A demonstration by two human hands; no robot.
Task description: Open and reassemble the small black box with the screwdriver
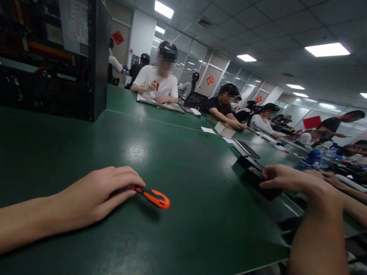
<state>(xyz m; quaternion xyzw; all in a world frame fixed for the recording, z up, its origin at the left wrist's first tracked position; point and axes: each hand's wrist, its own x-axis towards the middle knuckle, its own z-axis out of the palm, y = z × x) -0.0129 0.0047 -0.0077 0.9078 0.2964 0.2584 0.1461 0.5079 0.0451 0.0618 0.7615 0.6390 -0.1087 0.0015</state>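
Note:
My left hand (pixel 105 192) rests on the green table with its fingers closed around a screwdriver (pixel 156 198). The orange and black handle sticks out to the right, while the rest of the tool is hidden under the hand. Over to the right, my right hand (pixel 283 177) reaches to a dark, open-looking black box (pixel 258 179) near the table's right side. Its thumb and fingers are pinched at the box's near edge. Blur and shadow hide what lies inside the box.
An open computer case (pixel 100 59) stands at the left, its inner parts showing. A small cardboard box (pixel 224 130) and a flat grey device (pixel 247 149) lie beyond the black box. Across the table sits a person in white (pixel 157 82). Another person's forearm (pixel 358 195) is at the right.

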